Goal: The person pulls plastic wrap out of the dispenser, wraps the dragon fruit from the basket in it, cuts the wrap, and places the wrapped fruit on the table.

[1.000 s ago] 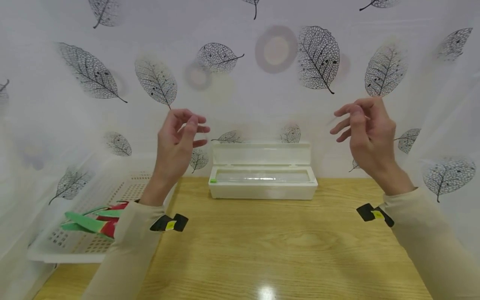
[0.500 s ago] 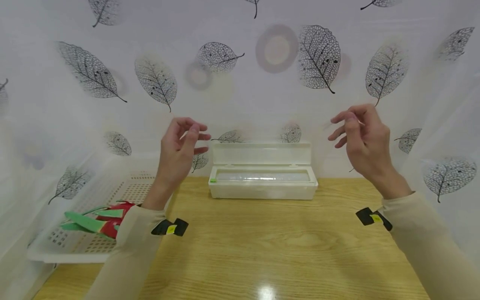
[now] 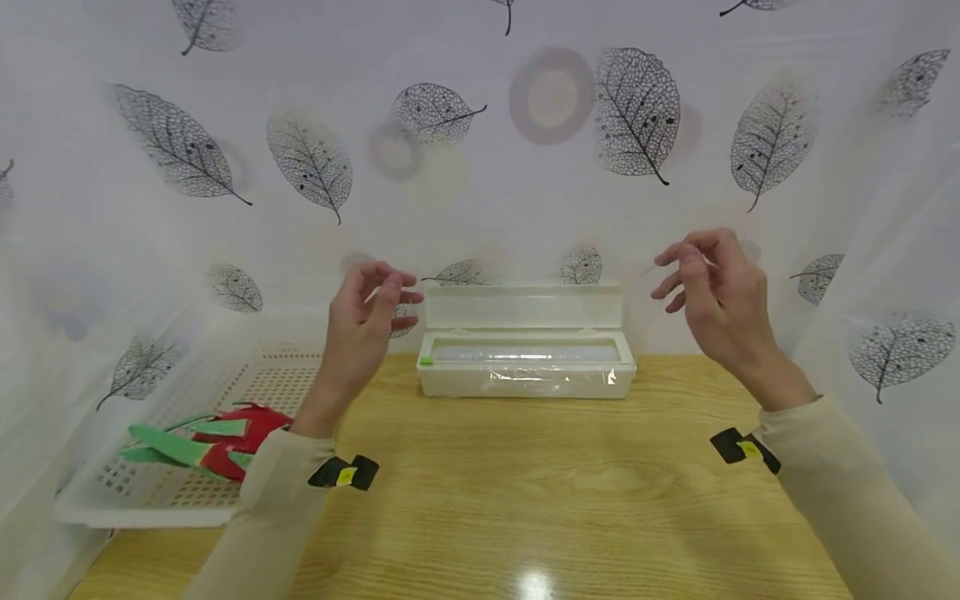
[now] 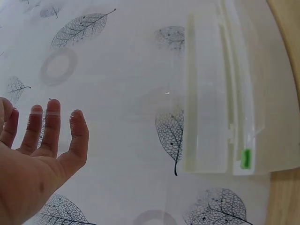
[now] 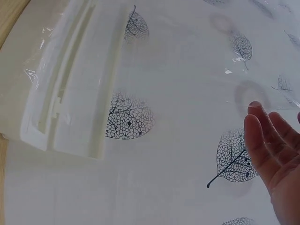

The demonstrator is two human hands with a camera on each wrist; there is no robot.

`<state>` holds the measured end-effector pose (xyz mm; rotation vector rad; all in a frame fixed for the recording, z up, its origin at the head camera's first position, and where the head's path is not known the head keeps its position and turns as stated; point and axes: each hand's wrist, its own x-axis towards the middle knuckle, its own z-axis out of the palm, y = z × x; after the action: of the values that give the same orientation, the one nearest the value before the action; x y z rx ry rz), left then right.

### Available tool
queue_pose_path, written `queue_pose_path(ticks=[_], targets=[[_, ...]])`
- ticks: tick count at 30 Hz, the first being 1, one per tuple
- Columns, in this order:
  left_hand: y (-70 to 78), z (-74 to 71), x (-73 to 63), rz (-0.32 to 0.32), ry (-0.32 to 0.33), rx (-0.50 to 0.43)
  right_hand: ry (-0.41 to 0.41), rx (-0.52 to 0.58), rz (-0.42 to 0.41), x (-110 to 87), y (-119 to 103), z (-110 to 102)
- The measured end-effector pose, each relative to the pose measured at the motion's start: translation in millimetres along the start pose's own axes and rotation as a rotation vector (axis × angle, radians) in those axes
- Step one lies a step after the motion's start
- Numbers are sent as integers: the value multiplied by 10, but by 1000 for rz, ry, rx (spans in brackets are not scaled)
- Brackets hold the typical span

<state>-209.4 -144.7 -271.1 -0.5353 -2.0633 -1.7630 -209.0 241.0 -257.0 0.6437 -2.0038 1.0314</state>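
Observation:
A white cling film box (image 3: 457, 385) stands at the back of the table, its lid (image 3: 525, 308) raised and a clear roll (image 3: 480, 353) inside. Transparent cling film (image 3: 555, 379) glints over its front wall. My left hand (image 3: 356, 329) is raised left of the box, thumb and forefinger pinching the film's edge; the other fingers spread apart. Over on the right, my right hand (image 3: 720, 304) pinches the edge likewise. In the left wrist view, a faint film line crosses the fingers (image 4: 52, 115). The right wrist view leaves the right thumb out of frame. Most of the film is nearly invisible.
A white perforated basket (image 3: 150, 518) at the left holds a red and green dragon-fruit-like object (image 3: 217, 446), partly behind the left sleeve. Leaf-print sheeting (image 3: 480, 200) hangs behind the box. The wooden table (image 3: 555, 492) extends in front.
Both hands have come down and slightly inward, toward the box. Bright film glints now show on the box's front wall. The box and basket have stayed put.

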Motion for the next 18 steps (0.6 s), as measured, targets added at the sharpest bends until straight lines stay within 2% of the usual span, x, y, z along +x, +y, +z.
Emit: queue_pose_path(ticks=[8, 18], targets=[[-110, 3, -101, -35, -27, 25, -29, -8, -15, -159, 37, 43], [-222, 5, -335, -83, -84, 19, -58, 7, -16, -391, 73, 59]])
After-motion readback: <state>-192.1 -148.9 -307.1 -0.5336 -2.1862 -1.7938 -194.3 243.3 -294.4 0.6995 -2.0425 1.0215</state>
